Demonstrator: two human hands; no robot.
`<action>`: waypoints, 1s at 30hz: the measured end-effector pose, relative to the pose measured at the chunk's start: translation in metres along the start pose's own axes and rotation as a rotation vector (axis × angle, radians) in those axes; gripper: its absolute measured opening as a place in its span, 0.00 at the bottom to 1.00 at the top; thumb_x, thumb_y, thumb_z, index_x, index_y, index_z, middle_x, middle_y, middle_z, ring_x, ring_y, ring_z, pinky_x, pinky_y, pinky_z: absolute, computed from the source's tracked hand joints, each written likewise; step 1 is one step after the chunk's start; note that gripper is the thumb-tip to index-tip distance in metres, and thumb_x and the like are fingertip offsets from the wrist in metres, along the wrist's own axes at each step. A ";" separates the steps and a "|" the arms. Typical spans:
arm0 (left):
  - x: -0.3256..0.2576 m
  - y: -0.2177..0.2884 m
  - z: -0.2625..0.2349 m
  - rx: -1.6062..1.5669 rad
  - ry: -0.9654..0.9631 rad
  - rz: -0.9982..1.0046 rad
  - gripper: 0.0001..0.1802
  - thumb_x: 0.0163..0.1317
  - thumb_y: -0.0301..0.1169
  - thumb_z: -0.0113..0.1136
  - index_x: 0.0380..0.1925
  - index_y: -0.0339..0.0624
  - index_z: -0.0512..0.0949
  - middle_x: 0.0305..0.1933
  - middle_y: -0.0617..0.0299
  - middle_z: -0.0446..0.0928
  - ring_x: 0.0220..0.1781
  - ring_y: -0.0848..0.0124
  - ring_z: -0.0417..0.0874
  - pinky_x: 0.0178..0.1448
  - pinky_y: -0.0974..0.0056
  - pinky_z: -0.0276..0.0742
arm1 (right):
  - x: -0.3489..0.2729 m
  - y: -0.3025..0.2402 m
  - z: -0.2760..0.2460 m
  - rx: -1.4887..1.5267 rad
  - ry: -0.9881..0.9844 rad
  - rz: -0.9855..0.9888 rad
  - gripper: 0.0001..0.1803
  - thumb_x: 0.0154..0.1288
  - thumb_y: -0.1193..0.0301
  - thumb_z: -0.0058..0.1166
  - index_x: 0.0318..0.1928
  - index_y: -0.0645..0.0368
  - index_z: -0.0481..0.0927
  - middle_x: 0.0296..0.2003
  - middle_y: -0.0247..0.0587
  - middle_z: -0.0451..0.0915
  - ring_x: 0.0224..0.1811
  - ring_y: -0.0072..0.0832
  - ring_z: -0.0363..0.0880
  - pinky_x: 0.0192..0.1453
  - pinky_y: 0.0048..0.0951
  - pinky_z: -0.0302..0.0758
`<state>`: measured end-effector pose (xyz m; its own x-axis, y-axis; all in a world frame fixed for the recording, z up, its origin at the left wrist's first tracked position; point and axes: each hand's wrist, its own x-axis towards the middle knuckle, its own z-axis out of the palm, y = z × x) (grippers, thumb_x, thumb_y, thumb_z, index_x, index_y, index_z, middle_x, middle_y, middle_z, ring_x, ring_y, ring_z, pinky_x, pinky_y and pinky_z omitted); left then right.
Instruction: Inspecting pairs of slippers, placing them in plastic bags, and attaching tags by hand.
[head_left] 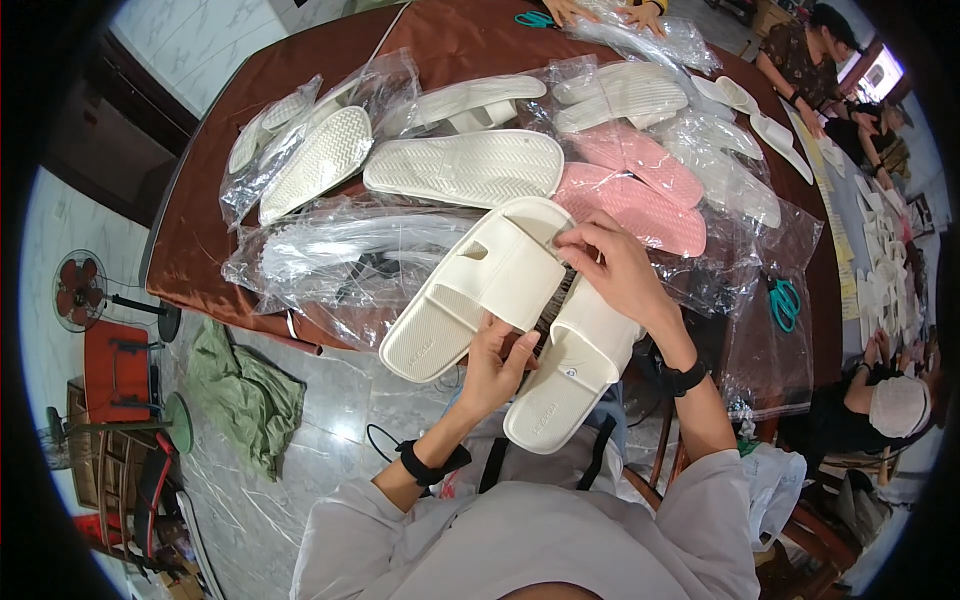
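Note:
A white slide slipper (505,275) is tilted in front of me, its ridged sole facing up under the broad strap. My left hand (497,358) grips it at the strap's near edge, thumb and fingers closed. At its toe end, my right hand (612,262) pinches beside the rim; what sits between those fingertips is hidden. Below my right hand lies a second white slide slipper (562,400), heel toward me, its toe end partly covered by my hand and wrist. Just beyond, pink slippers (640,215) and another white slipper (465,167) rest on the table.
Clear plastic bags (350,255), several with white slippers, spread over the brown-covered table (225,215). Teal-handled scissors (783,303) lie at the right. Another person's hands (640,15) work at the far edge. A fan (82,290) and green cloth (245,395) are at the left.

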<state>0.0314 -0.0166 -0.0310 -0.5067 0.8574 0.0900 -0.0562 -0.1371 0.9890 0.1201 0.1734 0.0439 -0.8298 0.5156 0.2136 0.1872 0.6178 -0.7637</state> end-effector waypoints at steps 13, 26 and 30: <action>0.013 0.022 -0.004 -0.111 0.018 -0.185 0.17 0.64 0.29 0.59 0.52 0.36 0.74 0.37 0.64 0.76 0.21 0.80 0.76 0.25 0.75 0.73 | -0.027 -0.025 -0.016 -0.041 0.236 -0.045 0.07 0.61 0.75 0.56 0.41 0.62 0.78 0.32 0.41 0.74 0.32 0.31 0.77 0.36 0.27 0.74; -0.010 0.057 0.029 -0.098 0.010 -0.228 0.20 0.73 0.42 0.44 0.50 0.34 0.70 0.40 0.63 0.72 0.42 0.73 0.70 0.49 0.69 0.66 | -0.152 -0.053 0.065 -0.108 0.246 0.130 0.30 0.59 0.77 0.57 0.61 0.71 0.64 0.55 0.59 0.69 0.55 0.51 0.71 0.58 0.38 0.70; -0.015 0.031 0.025 0.164 -0.005 -0.163 0.22 0.73 0.42 0.42 0.51 0.34 0.71 0.51 0.54 0.69 0.53 0.66 0.65 0.62 0.63 0.58 | -0.131 -0.043 0.084 -0.175 0.470 0.083 0.33 0.57 0.73 0.59 0.60 0.75 0.61 0.55 0.64 0.65 0.55 0.59 0.66 0.59 0.49 0.63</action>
<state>0.0591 -0.0210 0.0008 -0.4983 0.8639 -0.0726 0.0034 0.0857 0.9963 0.1768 0.0291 -0.0027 -0.4896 0.7539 0.4380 0.3614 0.6326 -0.6849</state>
